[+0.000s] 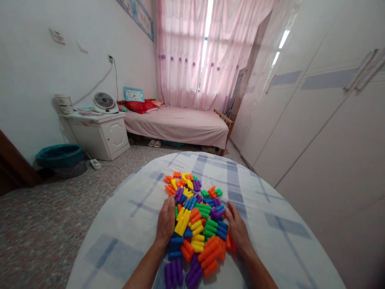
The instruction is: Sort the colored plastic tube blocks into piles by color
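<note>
A heap of plastic toy blocks [197, 214], each made of joined rounded tubes, lies spread over the cloth-covered table [126, 237]. They are orange, yellow, green, blue and purple. My left hand [166, 221] rests along the heap's left side, fingers stretched forward and touching its edge, close to a yellow block [183, 223]. On the opposite side, my right hand [240, 230] has its fingers extended, beside a blue block [222, 230]. Neither hand is closed around a block. Purple blocks [173, 273] lie at the near end, between my forearms.
The round table has a white and blue checked cloth. Beyond it stands a bed [180, 122] with a pink sheet. A white cabinet [99, 136] with a fan [104, 101] and a teal bin [60, 155] are at left. A white wardrobe [300, 120] lines the right.
</note>
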`<state>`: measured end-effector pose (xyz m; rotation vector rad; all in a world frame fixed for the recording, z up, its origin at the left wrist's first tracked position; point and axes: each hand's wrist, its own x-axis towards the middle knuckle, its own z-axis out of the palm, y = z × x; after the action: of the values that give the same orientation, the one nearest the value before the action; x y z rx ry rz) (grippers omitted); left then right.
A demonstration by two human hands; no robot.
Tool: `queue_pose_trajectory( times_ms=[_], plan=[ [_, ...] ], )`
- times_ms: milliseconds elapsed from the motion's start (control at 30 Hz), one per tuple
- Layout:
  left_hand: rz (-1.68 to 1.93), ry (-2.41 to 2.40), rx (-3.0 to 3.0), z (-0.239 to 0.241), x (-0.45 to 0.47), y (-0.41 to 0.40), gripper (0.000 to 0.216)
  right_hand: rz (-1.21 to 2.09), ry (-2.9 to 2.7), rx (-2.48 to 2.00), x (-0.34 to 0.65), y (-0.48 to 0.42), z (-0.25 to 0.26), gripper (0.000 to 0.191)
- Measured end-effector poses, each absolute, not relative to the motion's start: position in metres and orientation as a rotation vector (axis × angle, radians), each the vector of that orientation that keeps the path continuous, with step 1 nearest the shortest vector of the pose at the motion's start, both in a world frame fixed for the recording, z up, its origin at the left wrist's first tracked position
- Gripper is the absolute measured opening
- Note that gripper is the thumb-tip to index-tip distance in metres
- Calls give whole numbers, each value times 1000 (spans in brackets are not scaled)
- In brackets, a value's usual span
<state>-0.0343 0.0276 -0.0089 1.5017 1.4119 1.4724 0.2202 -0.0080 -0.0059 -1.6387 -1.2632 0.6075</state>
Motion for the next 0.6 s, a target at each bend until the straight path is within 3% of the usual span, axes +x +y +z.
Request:
queue_pose_trajectory(
  times_ms=[133,600],
  plan=[
    [1481,1424,1513,-11,-39,28,39,799,-1203,-1434,203,-17,-1,58],
    [1389,1537,1619,20,-63,12,41,735,-1042,-1418,230,-19,-15,58]
  ],
)
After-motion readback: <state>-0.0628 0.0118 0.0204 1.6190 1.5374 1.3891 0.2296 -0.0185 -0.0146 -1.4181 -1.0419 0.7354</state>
